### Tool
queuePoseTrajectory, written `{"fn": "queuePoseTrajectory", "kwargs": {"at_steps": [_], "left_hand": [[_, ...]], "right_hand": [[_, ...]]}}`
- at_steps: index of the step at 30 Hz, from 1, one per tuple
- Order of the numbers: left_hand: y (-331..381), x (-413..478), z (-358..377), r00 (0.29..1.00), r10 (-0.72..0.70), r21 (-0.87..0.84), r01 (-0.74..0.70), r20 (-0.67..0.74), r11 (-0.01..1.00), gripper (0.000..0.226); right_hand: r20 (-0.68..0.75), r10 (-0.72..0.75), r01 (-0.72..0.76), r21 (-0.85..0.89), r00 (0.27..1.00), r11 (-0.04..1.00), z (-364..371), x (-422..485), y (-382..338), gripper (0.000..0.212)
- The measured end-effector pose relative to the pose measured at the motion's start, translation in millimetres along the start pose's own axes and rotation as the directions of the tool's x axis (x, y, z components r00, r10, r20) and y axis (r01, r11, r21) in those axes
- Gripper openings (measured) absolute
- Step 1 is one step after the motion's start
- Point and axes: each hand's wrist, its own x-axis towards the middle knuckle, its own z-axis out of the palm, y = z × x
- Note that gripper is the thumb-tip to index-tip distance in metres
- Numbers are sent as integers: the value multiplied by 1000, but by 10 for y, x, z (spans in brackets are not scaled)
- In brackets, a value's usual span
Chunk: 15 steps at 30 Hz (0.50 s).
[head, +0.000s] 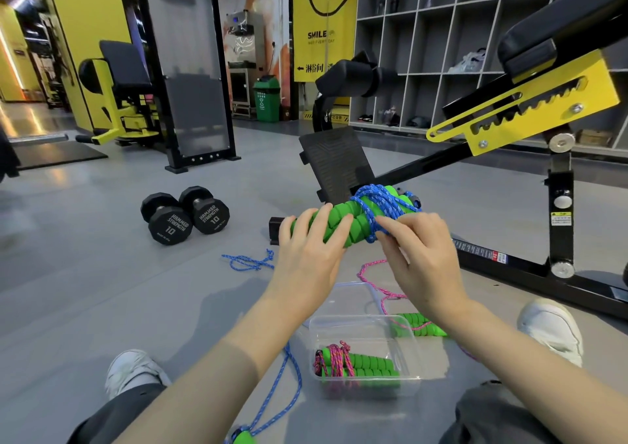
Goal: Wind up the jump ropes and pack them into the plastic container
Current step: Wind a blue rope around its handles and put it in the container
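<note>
Green-handled blue rope [384, 205], ctr frame, part-wound: left hand [309, 250] grips handles [339, 214], right hand [421, 260] fingers [394, 227] pinch it. Plastic container [413, 358], lower ctr: wound pink rope [356, 365] in; loose pink rope [380, 287] left.

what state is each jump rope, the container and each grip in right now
blue jump rope, cord wrapped round its green handles, held off the floor
bundled pink jump rope, wound up, lying inside the container
loose pink jump rope, unwound on the floor beside the container
plastic container, open, no lid on it
left grip, hand curled round the green handles
right grip, fingers pinching the blue cord
</note>
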Motion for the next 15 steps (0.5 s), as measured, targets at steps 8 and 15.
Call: {"fn": "queuePoseTrajectory", "kwargs": {"at_steps": [8, 15], "left_hand": [[-60, -122, 23, 984, 162, 30, -165, 79, 986, 60], [-52, -243, 171, 964, 236, 60, -245, 119, 968, 64]], "right_hand": [[542, -100, 23, 148, 834, 989, -234, 72, 432, 64], [626, -196, 101, 185, 755, 978, -155, -174, 487, 59]]}}
